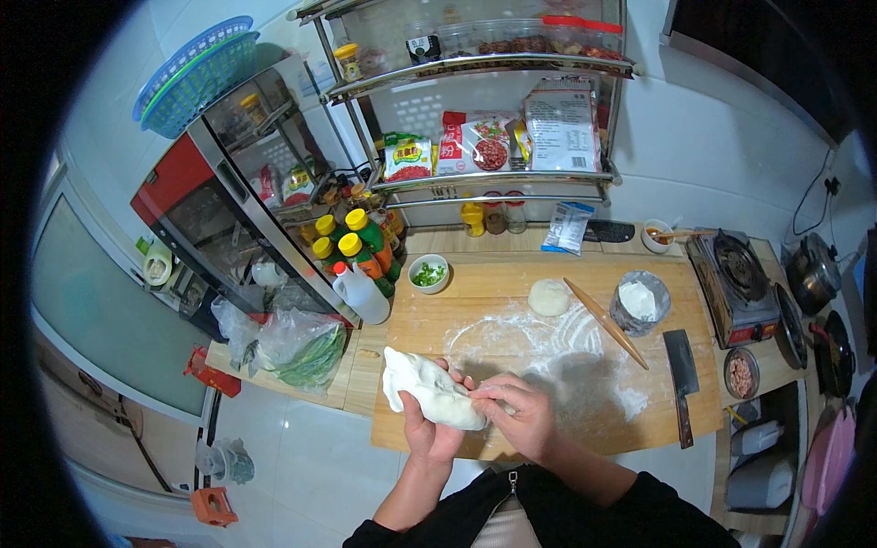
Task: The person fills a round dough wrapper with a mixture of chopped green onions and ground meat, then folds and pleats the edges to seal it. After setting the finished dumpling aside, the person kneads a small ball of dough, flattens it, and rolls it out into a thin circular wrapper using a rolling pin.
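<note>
A long, folded piece of white dough [431, 390] lies across my left hand [431, 428], whose thumb and fingers hold it above the front edge of the wooden board [479, 445]. My right hand [517, 414] pinches the dough's right end between thumb and fingers. A round ball of dough [549, 297] rests farther back on the floured board, beside a slanted wooden rolling pin [606, 323]. Right of the pin stands a container of flour [638, 302]. A cleaver [682, 383] lies near the board's right edge. Chopped green onion fills a small white bowl [429, 274] at the back left.
Sauce bottles [363, 240] and a white jug [362, 294] stand left of the board, near bagged greens [308, 353]. On the right are a gas stove [740, 288] and a bowl of minced meat [741, 373]. A metal rack [493, 179] holds packets behind.
</note>
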Action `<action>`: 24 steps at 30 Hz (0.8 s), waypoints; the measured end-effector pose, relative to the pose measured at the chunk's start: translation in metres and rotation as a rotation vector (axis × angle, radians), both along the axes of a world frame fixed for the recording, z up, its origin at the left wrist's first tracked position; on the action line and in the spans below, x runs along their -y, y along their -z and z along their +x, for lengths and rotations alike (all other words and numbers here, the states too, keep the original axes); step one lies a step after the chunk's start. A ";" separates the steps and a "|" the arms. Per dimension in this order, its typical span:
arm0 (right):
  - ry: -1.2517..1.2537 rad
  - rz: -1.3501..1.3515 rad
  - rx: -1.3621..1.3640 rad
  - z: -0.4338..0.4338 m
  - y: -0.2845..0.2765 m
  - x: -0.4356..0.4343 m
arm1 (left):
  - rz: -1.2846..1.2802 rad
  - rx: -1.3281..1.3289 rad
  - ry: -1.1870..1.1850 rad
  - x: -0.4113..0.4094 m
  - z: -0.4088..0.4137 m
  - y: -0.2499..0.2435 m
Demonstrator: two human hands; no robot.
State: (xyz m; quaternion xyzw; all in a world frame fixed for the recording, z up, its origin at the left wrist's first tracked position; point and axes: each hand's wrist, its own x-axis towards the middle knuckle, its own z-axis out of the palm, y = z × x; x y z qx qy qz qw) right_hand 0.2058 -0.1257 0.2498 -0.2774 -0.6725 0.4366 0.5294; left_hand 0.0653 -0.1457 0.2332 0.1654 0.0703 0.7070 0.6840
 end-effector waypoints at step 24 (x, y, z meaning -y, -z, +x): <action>0.222 0.181 0.092 -0.026 0.026 0.009 | -0.151 -0.267 -0.172 0.019 -0.012 0.047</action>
